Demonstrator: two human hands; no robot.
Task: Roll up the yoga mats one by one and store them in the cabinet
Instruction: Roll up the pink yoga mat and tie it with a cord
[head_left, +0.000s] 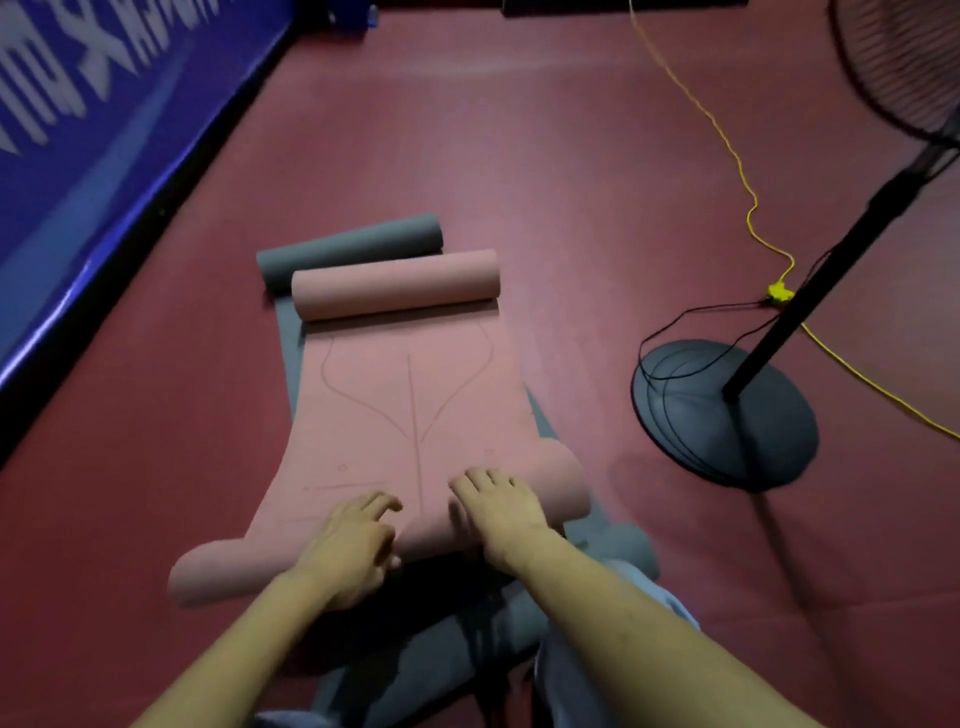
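Open floor ahead; fan base, seemingly its cables, crowd the right

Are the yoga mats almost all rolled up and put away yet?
Not yet. Nothing looks finished: the pink mat lies partly open on the grey mat, both curled at their far ends. In hand: the left hand and right hand rest on the pink mat's near roll. Left to do: finish rolling pink, roll grey, store both. No cabinet is in view.
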